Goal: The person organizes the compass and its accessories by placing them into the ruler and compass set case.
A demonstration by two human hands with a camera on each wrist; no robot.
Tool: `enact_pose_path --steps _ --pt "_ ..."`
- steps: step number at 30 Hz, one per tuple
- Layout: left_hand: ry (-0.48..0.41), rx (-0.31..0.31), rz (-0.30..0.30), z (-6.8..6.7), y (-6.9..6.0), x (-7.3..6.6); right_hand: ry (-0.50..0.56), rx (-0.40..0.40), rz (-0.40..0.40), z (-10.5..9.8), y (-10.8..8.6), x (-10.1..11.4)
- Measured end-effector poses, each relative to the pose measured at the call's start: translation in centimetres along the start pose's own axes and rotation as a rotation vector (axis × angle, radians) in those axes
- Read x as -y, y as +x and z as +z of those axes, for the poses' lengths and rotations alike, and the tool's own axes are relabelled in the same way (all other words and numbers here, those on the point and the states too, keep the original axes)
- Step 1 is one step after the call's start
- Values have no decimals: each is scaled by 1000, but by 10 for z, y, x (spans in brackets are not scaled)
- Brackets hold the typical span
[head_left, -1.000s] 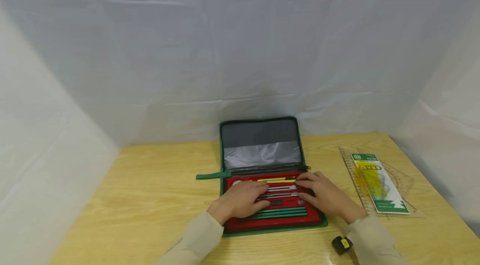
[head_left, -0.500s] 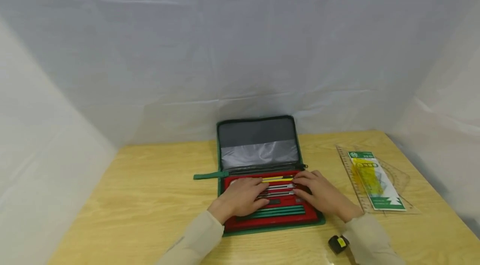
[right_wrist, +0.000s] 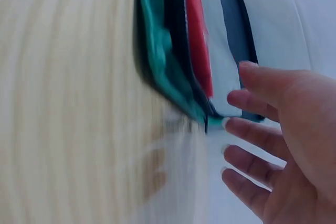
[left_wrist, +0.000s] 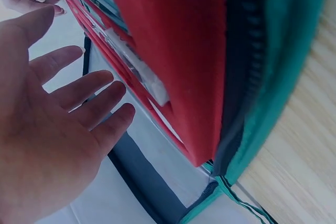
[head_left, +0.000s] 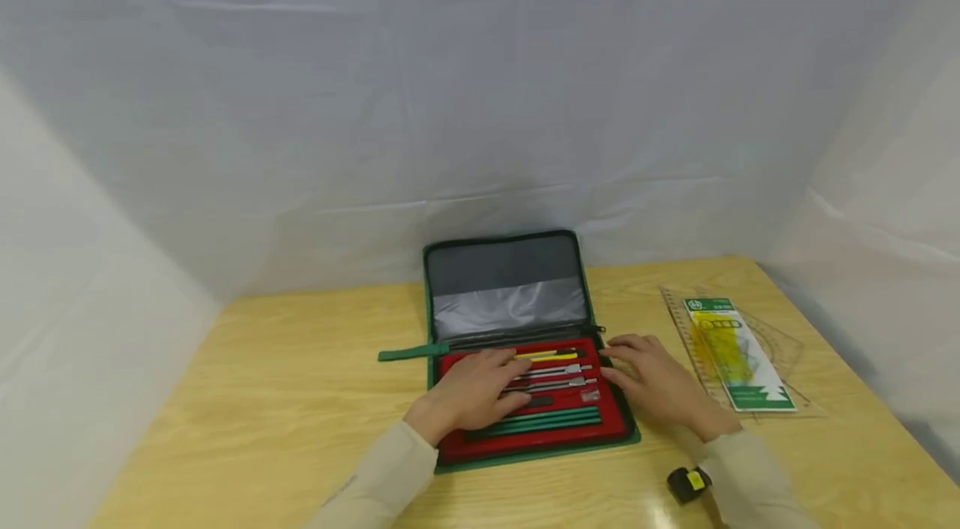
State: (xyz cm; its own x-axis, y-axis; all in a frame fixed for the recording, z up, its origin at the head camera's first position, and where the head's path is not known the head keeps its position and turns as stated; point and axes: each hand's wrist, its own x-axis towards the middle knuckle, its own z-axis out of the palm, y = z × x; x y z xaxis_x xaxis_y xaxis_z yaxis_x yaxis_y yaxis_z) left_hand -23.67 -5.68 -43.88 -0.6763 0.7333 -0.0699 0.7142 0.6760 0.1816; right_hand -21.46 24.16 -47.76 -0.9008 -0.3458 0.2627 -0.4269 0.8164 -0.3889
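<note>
A green zip case lies unfolded on the wooden table, its grey-lined lid leaning back. Its red tray holds a yellow-and-black pen-like tool, metal drawing compasses, green pencils and a small sharpener-like piece. Over the tray's left part is my left hand, covering some slots; in the left wrist view its fingers are spread and grip nothing. My right hand is beside the case's right edge, its relaxed fingers apart and holding nothing in the right wrist view.
To the right lie clear set squares and a green-and-white packet with yellow contents. A small black box-like object with a yellow patch is near my right sleeve. A green strap sticks out left. White sheeting surrounds the table.
My right hand has moved off the tray to the right of the case, uncovering the tools' right ends. My left hand stays over the tray. The head view has shifted slightly.
</note>
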Motion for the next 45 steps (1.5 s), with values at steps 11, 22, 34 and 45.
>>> enact_pose_path --steps 11,22,34,45 --pt "-35 -58 117 1 13 -11 -22 -107 116 -27 -24 -29" --pt "-23 -50 149 3 23 -20 -46 -140 405 -46 -41 -58" --pt "-14 -68 175 6 26 -25 -42 12 686 -60 -47 -75" --pt "-38 -75 179 5 26 -25 -33 30 706 -62 -48 -86"
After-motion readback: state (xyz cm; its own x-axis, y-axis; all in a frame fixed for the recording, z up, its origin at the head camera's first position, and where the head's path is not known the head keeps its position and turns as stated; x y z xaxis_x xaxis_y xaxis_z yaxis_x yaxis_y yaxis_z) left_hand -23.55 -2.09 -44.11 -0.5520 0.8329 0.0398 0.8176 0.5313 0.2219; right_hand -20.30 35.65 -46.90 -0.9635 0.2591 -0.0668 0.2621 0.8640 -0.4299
